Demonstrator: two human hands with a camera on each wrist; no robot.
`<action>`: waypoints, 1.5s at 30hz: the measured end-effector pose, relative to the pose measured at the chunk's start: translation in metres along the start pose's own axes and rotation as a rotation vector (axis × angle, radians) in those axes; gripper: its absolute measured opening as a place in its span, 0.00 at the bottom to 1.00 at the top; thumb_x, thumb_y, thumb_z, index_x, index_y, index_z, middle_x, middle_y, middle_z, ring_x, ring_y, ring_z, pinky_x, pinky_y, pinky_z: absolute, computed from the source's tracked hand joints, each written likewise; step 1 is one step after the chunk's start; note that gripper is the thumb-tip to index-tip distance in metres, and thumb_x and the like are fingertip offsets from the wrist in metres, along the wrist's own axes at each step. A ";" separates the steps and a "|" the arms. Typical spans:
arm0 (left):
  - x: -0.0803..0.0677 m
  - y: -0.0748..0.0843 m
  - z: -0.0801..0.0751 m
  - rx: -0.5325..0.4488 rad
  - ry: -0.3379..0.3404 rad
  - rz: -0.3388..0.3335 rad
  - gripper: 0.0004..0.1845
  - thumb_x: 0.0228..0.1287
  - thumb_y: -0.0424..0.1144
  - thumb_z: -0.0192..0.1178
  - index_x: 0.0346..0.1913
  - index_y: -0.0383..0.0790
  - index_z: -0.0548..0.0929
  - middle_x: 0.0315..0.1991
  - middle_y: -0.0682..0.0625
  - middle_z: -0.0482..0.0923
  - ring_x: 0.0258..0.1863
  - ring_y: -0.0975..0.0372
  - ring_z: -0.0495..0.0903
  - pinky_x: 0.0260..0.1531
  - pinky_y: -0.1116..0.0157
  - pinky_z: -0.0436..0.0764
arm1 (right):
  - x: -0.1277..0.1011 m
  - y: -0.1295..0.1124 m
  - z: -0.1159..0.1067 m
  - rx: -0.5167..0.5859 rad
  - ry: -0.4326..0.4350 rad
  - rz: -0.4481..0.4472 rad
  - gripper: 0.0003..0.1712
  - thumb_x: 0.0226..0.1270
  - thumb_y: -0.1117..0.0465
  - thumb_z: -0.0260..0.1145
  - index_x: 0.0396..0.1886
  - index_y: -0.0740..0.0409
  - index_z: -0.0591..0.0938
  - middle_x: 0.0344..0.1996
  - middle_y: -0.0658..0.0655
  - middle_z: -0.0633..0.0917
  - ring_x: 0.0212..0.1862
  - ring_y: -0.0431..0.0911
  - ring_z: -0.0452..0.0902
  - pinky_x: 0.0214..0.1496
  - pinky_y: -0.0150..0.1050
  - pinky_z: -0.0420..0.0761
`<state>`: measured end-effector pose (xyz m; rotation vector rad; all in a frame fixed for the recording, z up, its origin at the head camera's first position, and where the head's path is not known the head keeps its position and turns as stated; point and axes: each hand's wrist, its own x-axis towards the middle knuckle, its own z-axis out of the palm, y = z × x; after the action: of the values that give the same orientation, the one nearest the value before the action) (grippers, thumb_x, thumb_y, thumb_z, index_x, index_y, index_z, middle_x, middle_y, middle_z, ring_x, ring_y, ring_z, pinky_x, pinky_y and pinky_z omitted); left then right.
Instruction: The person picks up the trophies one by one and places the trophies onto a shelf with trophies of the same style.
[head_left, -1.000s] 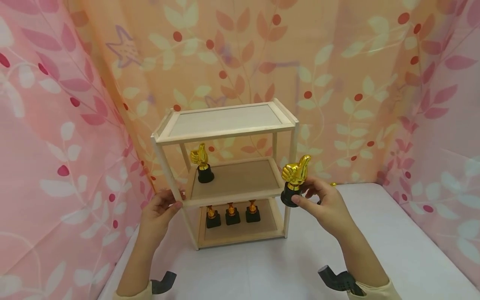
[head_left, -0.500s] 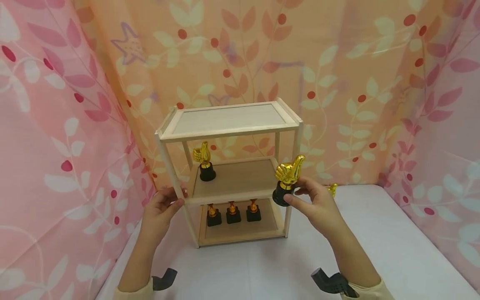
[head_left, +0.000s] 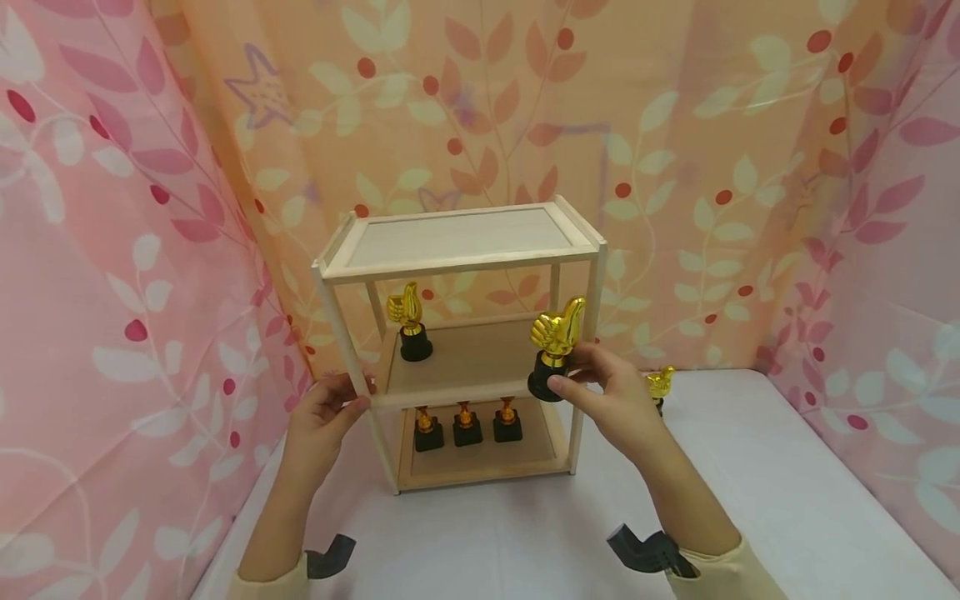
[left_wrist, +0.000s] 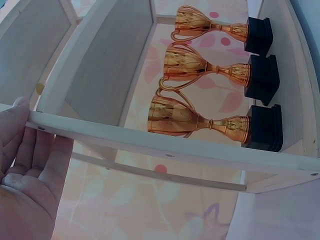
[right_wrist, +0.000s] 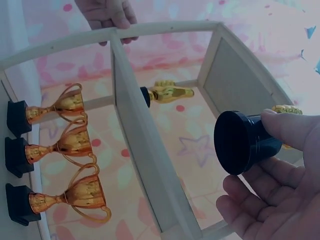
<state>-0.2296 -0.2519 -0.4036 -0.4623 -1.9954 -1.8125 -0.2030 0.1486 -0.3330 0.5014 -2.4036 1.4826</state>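
In my right hand (head_left: 611, 392) is a gold thumbs-up trophy (head_left: 557, 333), pinched by its black round base (right_wrist: 245, 142) between thumb and fingers. It is upright, in front of the right side of a pale wooden three-tier shelf (head_left: 465, 406). My left hand (head_left: 322, 421) grips the shelf's front left post at middle-tier height; in the left wrist view the thumb and fingers close around the wooden edge. A second thumbs-up trophy (head_left: 408, 321) stands at the left of the middle tier. On the bottom tier stand three gold cup trophies (left_wrist: 175, 115) with black square bases.
Another thumbs-up trophy (head_left: 660, 383) stands on the white table (head_left: 750, 467) behind my right hand, partly hidden by it. The top tier (head_left: 457, 237) lies above the middle one. Patterned curtains (head_left: 675, 125) enclose the back and both sides.
My right hand has carried its trophy leftward and slightly up, toward the shelf, uncovering the trophy on the table behind. My left hand keeps its grip on the post.
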 end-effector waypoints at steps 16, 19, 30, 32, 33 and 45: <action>0.000 -0.002 0.002 0.016 -0.003 -0.004 0.19 0.66 0.24 0.65 0.58 0.23 0.77 0.53 0.36 0.81 0.49 0.62 0.85 0.52 0.71 0.84 | 0.030 -0.004 0.028 0.105 -0.100 0.054 0.32 0.67 0.48 0.74 0.65 0.56 0.77 0.54 0.57 0.84 0.55 0.52 0.82 0.60 0.51 0.84; 0.000 -0.002 0.001 0.041 -0.007 -0.014 0.19 0.67 0.26 0.66 0.59 0.26 0.78 0.54 0.36 0.80 0.50 0.63 0.84 0.53 0.71 0.84 | 0.035 -0.005 0.033 0.088 -0.108 0.069 0.32 0.66 0.48 0.74 0.65 0.55 0.78 0.53 0.56 0.84 0.54 0.51 0.82 0.60 0.50 0.83; 0.002 -0.001 -0.001 0.047 -0.015 -0.015 0.18 0.68 0.28 0.66 0.59 0.29 0.79 0.54 0.38 0.81 0.50 0.62 0.84 0.53 0.71 0.84 | 0.062 -0.005 0.052 0.045 -0.152 0.049 0.31 0.66 0.48 0.74 0.66 0.53 0.79 0.56 0.54 0.85 0.54 0.52 0.83 0.58 0.49 0.84; 0.001 -0.001 0.000 0.036 -0.015 -0.010 0.18 0.68 0.27 0.65 0.59 0.28 0.79 0.54 0.37 0.81 0.50 0.62 0.84 0.53 0.71 0.84 | 0.066 -0.004 0.054 0.032 -0.162 0.055 0.32 0.66 0.48 0.74 0.66 0.53 0.78 0.57 0.54 0.85 0.55 0.52 0.83 0.57 0.49 0.85; 0.001 -0.001 0.000 0.028 -0.014 -0.008 0.18 0.67 0.26 0.65 0.59 0.27 0.79 0.54 0.37 0.80 0.50 0.62 0.84 0.53 0.71 0.84 | 0.069 -0.004 0.056 0.034 -0.168 0.059 0.31 0.66 0.49 0.74 0.66 0.53 0.78 0.57 0.53 0.84 0.56 0.52 0.83 0.58 0.49 0.84; 0.000 0.001 -0.002 0.037 -0.029 -0.015 0.19 0.69 0.29 0.65 0.61 0.28 0.78 0.56 0.36 0.80 0.52 0.61 0.84 0.55 0.70 0.83 | 0.094 0.005 0.075 -0.007 -0.168 0.068 0.31 0.66 0.49 0.75 0.65 0.53 0.79 0.54 0.54 0.86 0.57 0.50 0.82 0.60 0.49 0.82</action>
<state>-0.2287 -0.2535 -0.4025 -0.4654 -2.0531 -1.7849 -0.2934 0.0697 -0.3320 0.5691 -2.5769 1.5151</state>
